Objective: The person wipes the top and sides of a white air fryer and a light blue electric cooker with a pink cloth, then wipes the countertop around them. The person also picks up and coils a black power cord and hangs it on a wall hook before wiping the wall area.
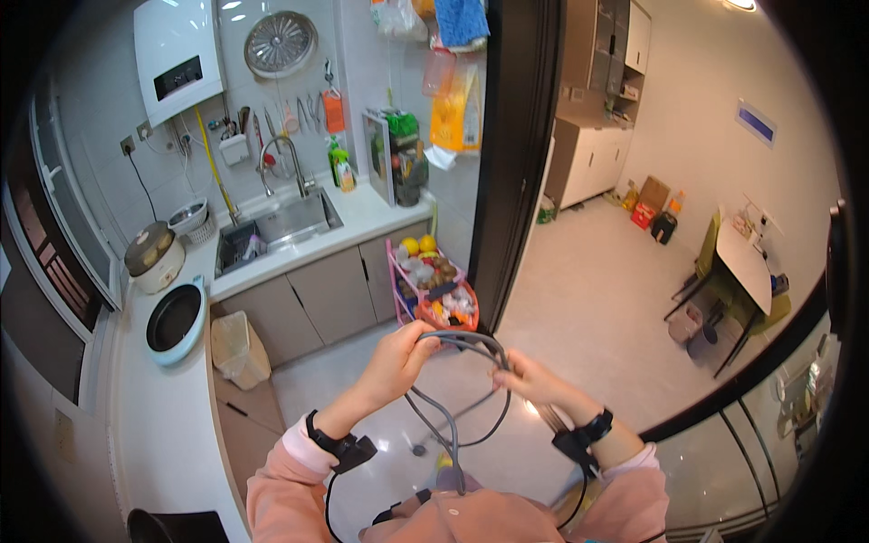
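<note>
A grey cable [453, 434] is looped between my two hands in front of my chest. My left hand [399, 363] pinches the top of the loops between thumb and fingers. On the right side of the loops, my right hand [536, 381] has its fingers closed around the cable. Slack lengths hang below both hands, and a small dark round piece [419, 450] shows low down near the floor. Each wrist wears a black strap with a black device and a thin black wire.
On the left runs a white counter [170, 434] with a blue-rimmed pan [175, 317] and a cooker [155, 258]. A lined bin [241, 353] stands by the cabinets below the sink [292, 227]. Ahead, a pink rack [392, 271] with produce stands beside the dark door frame [506, 170].
</note>
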`<control>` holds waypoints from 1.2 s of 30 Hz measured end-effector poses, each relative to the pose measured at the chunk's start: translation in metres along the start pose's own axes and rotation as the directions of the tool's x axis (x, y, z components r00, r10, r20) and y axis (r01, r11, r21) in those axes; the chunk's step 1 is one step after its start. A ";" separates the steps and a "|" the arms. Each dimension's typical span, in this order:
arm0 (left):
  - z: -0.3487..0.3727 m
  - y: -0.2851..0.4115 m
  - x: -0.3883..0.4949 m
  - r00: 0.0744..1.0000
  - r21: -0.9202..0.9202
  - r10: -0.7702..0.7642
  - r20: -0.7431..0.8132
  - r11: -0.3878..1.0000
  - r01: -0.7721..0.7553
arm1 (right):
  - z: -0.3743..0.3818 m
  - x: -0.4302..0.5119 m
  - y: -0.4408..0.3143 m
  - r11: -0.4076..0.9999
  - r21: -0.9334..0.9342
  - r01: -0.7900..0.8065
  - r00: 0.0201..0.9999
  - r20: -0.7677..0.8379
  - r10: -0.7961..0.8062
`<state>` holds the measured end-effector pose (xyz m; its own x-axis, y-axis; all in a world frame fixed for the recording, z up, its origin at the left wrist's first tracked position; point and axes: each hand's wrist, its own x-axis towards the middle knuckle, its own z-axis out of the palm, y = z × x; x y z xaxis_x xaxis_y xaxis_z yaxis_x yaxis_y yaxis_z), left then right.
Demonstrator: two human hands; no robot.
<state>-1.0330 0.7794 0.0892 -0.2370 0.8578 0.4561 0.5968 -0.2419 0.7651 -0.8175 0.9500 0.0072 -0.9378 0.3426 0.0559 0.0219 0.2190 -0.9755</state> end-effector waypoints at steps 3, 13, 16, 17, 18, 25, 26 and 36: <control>-0.016 -0.020 0.040 0.999 -0.038 -0.029 -0.024 0.999 0.028 | -0.006 0.031 0.033 0.989 -0.017 -0.147 0.989 -0.036 0.146; -0.081 -0.099 0.154 0.980 -0.130 -0.163 -0.116 0.980 0.148 | -0.086 0.190 -0.040 0.895 0.186 0.406 0.863 -0.400 -0.309; -0.103 -0.135 0.179 0.986 -0.128 -0.150 0.076 0.979 0.159 | -0.125 0.239 -0.096 0.872 0.181 0.454 0.851 -0.378 -0.364; -0.110 -0.151 0.185 0.981 -0.218 -0.125 0.147 0.964 0.155 | -0.135 0.256 -0.113 0.862 0.204 0.463 0.847 -0.387 -0.364; -0.116 -0.168 0.192 0.968 -0.296 -0.134 0.210 0.935 0.193 | -0.146 0.273 -0.131 0.865 0.166 0.474 0.832 -0.406 -0.378; -0.179 -0.276 0.267 0.893 -0.482 -0.014 0.449 0.838 0.256 | -0.152 0.381 -0.216 0.910 -0.086 0.405 0.791 -0.466 -0.396; -0.184 -0.283 0.279 0.893 -0.504 0.050 0.447 0.839 0.205 | -0.151 0.395 -0.225 0.907 -0.114 0.405 0.772 -0.489 -0.406; -0.267 -0.281 0.472 0.946 -0.515 0.236 0.222 0.852 -0.092 | -0.189 0.481 -0.328 0.904 -0.281 0.323 0.570 -0.705 -0.422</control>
<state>-1.5168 1.1310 0.2105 0.0870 0.8550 0.5112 0.1355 -0.5186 0.8442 -1.2099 1.2156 0.3943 -0.2992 0.7469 0.5939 -0.1855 0.5650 -0.8040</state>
